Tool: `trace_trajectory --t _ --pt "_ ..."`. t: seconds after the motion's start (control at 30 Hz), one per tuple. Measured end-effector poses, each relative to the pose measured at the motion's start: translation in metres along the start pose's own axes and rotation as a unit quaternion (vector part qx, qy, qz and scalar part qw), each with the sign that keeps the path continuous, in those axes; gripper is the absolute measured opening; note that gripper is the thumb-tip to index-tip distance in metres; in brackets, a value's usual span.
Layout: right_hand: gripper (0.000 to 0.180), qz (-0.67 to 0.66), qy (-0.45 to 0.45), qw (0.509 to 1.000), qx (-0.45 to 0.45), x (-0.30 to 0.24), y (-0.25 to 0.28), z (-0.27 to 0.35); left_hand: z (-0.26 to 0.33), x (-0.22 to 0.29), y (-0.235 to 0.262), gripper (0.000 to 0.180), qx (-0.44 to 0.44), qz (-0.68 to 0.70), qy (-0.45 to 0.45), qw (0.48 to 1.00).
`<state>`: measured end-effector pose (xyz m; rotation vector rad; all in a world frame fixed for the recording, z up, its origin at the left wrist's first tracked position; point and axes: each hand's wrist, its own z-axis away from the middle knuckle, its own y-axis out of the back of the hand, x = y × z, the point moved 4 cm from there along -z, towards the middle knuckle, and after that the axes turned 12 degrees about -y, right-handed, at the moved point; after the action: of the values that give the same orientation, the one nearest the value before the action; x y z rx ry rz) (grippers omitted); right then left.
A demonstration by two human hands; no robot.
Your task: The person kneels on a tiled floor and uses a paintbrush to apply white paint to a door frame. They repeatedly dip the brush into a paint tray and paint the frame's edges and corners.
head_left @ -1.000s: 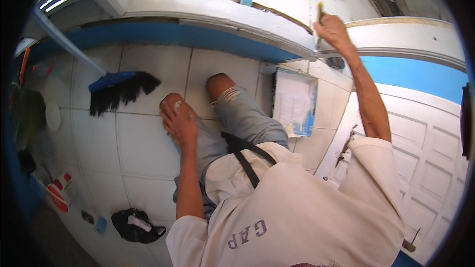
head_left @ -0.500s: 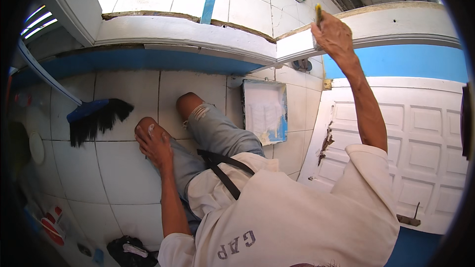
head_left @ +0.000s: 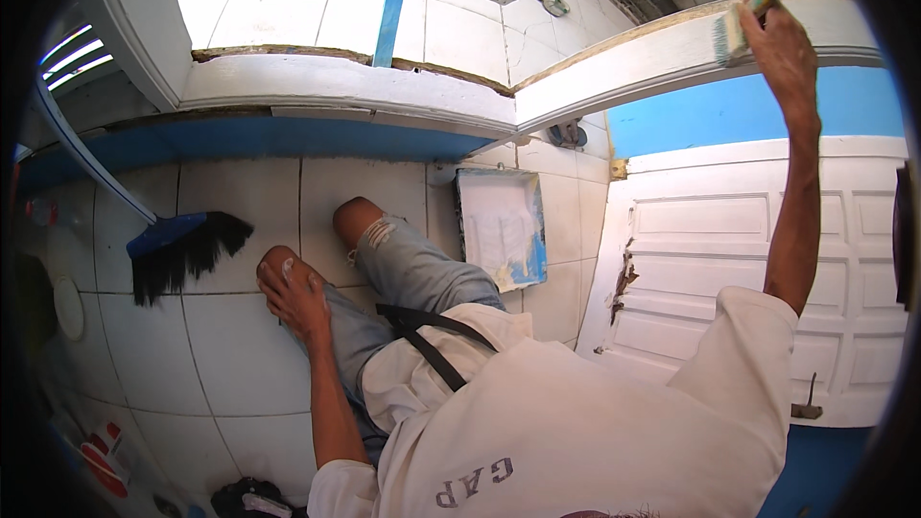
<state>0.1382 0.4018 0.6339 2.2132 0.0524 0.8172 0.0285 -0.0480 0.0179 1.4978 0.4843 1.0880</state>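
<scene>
My right hand (head_left: 785, 59) is closed around a paintbrush (head_left: 731, 35) with a yellow-green handle, at the upper right. Its pale bristles lie against the face of a long white wooden rail (head_left: 662, 62); whether they press on it I cannot tell. My left hand (head_left: 299, 299) rests on my left knee with the fingers somewhat apart, holding nothing. White smears show on its fingers. On the tiles right of my knees sits a blue paint tray (head_left: 530, 275), coated with white paint (head_left: 491, 216).
A blue broom (head_left: 182, 235) with black bristles leans at the left. At the right lies a white panelled door (head_left: 700, 230) with damaged wood along one edge. A blue strip (head_left: 391, 14) crosses the frame opening. A black bag (head_left: 251, 499) lies at the lower left.
My right hand has moved right along the white rail with the paintbrush, whose bristles now show clearly. The left hand stays on the knee. The whole view has shifted slightly.
</scene>
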Motion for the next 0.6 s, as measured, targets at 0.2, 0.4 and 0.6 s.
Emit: trace_trajectory --t 0.2,0.4,0.6 --pt "0.041 0.116 -0.007 0.987 0.108 0.023 0.059 -0.021 0.0 0.0 -0.001 0.055 0.007 0.002 0.0 1.0" --pt "0.023 0.326 0.173 0.898 0.238 -0.024 0.022 0.008 -0.001 -0.003 -0.001 0.053 -0.002 0.017 0.015 1.0" --pt "0.007 0.186 0.259 0.939 0.131 -0.075 -0.041 0.065 -0.002 0.0 0.004 0.052 0.008 0.012 -0.001 1.0"
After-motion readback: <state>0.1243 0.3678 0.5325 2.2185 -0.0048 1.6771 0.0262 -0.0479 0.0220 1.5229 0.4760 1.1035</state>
